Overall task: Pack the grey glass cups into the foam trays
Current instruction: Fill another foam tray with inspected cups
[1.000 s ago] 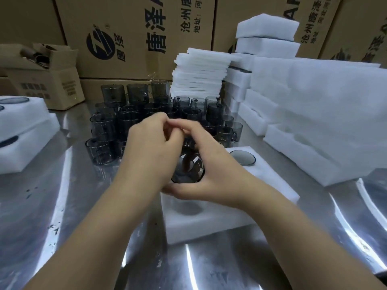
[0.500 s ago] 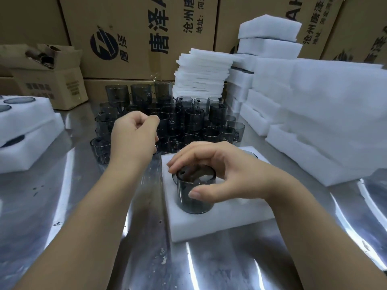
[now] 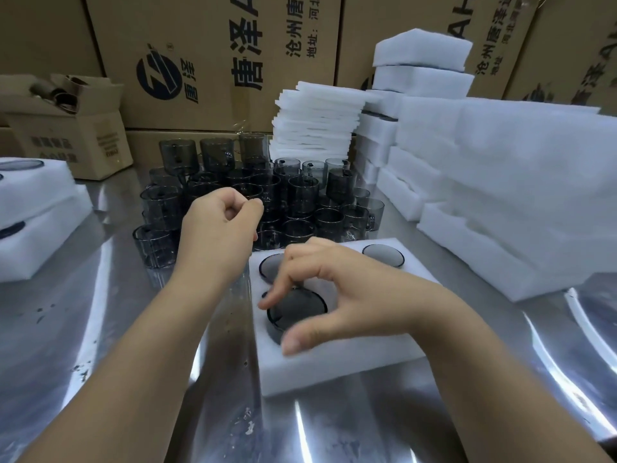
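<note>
A white foam tray (image 3: 334,369) lies on the steel table in front of me. A grey glass cup (image 3: 300,310) sits sunk in its near left hole, only the rim showing. My right hand (image 3: 340,289) arches over it, fingertips on the far rim and thumb at the near edge. Two more cups (image 3: 272,267) (image 3: 382,255) fill the far holes. My left hand (image 3: 220,228) hovers at the near edge of the loose grey cups (image 3: 300,202), fingers curled, thumb against forefinger, nothing visible in it.
Tall stacks of foam blocks (image 3: 500,202) line the right side and thin foam sheets (image 3: 314,128) stand behind the cups. Packed foam trays (image 3: 36,225) sit at the left. Cardboard boxes (image 3: 213,61) wall the back, with a small open box (image 3: 70,132) at left.
My right hand has lowered the cup from above the tray down into the hole. My left hand has let go of it and drawn back toward the loose cups.
</note>
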